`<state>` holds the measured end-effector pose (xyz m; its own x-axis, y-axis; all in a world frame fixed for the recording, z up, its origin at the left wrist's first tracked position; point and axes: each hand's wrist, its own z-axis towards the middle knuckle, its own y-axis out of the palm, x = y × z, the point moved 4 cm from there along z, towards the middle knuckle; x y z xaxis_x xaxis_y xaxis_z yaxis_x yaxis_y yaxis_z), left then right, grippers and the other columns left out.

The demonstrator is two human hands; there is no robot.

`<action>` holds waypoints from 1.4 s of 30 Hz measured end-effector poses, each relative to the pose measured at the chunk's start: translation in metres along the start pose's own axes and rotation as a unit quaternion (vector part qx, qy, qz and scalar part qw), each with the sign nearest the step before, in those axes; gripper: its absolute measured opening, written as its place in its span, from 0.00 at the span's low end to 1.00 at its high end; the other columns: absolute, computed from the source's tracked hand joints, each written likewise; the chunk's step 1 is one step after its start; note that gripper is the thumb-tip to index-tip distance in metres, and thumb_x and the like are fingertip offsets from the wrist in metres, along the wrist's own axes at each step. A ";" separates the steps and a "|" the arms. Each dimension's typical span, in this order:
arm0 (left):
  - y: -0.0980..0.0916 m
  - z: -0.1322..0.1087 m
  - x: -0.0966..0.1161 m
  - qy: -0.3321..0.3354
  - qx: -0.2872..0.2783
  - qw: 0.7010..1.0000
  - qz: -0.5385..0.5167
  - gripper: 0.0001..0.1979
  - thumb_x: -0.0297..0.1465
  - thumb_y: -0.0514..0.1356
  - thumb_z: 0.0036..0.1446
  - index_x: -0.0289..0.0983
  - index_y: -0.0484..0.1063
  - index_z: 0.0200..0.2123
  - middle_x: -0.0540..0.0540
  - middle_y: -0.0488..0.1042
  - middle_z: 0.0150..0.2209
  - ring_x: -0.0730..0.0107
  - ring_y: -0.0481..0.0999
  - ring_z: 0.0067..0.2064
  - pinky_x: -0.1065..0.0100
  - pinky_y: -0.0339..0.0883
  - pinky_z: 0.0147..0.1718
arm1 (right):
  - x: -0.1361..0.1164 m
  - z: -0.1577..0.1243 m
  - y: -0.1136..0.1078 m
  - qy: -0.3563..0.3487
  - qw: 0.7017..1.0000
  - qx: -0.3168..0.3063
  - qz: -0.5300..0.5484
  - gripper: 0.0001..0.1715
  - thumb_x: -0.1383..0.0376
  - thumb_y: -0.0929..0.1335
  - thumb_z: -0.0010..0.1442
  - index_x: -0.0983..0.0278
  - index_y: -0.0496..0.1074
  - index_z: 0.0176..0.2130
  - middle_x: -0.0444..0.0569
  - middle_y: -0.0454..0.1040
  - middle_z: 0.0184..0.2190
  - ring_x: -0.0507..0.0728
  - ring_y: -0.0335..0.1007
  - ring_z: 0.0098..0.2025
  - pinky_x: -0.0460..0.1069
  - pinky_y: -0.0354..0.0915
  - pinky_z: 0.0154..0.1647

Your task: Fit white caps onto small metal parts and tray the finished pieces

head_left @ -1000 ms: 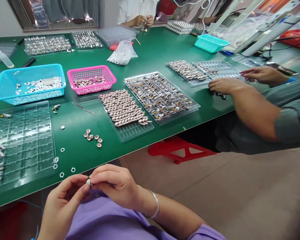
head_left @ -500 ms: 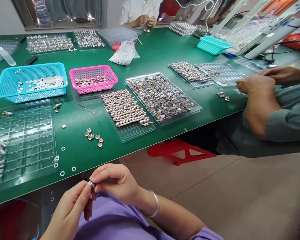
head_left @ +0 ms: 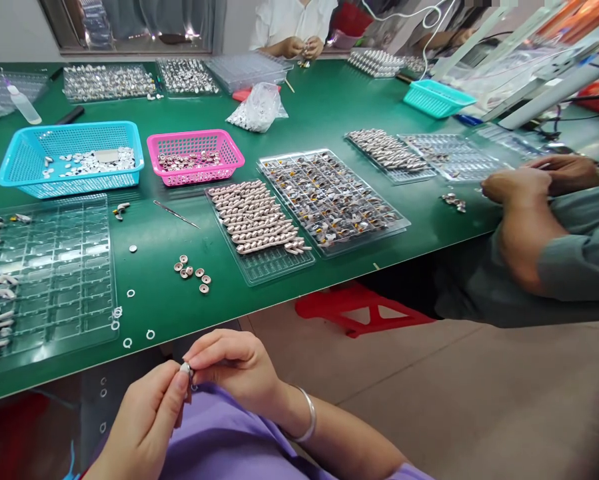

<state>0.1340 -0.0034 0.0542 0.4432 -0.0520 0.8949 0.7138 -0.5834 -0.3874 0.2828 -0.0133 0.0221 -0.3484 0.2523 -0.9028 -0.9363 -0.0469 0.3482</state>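
My left hand (head_left: 140,415), closed in a pinch, grips a small white earbud (head_left: 186,368) between thumb and fingers. From the other side, the fingertips of my right hand (head_left: 243,367) press on the same piece; a silvery rim shows there, and the fingers partly cover it. Both hands are over my lap, just in front of the green table's edge. Closest on the table are white rings (head_left: 150,335) and a small group of round, metallic-looking caps (head_left: 184,267). A clear compartment tray (head_left: 74,267) with earbud parts along its left side lies to the left.
Tweezers (head_left: 176,214) lie beyond the caps. Behind stand a blue basket (head_left: 69,183) and a pink basket (head_left: 199,175) with small parts. Filled trays (head_left: 334,197) are at centre. A co-worker's arm (head_left: 524,227) reaches in at right, above a red stool (head_left: 364,310). Another person sits opposite.
The view has shifted slightly, so the table things sit a little farther right. My hands keep their pinch on the earbud, with the fingers slightly readjusted around it.
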 end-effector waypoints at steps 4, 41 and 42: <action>0.000 0.001 0.006 0.032 0.010 0.999 0.035 0.20 0.39 0.47 0.68 0.40 0.63 0.24 0.53 0.66 0.20 0.75 0.66 0.21 0.75 0.61 0.21 | -0.003 0.001 0.001 -0.028 1.000 -0.001 0.002 0.08 0.71 0.76 0.53 0.61 0.82 0.36 0.49 0.81 0.34 0.51 0.79 0.31 0.43 0.78 0.34; 0.001 -0.005 0.018 0.166 0.048 0.980 0.100 0.15 0.28 0.48 0.67 0.40 0.62 0.26 0.55 0.66 0.21 0.78 0.68 0.21 0.79 0.61 0.22 | -0.027 -0.001 0.007 -0.036 0.991 -0.030 -0.122 0.10 0.68 0.70 0.62 0.65 0.78 0.29 0.49 0.79 0.32 0.51 0.79 0.28 0.42 0.78 0.30; 0.000 -0.006 0.018 0.161 0.041 0.982 0.094 0.16 0.28 0.48 0.67 0.40 0.62 0.25 0.54 0.66 0.20 0.78 0.68 0.21 0.78 0.61 0.22 | -0.027 -0.001 0.007 -0.030 0.992 -0.032 -0.115 0.10 0.67 0.70 0.62 0.66 0.77 0.29 0.49 0.78 0.32 0.50 0.79 0.28 0.42 0.78 0.30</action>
<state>0.1386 -0.0091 0.0712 0.3864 -0.4145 0.8239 0.6825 -0.4723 -0.5577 0.2854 -0.0211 0.0491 -0.1242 0.3212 -0.9388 -0.9923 -0.0418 0.1170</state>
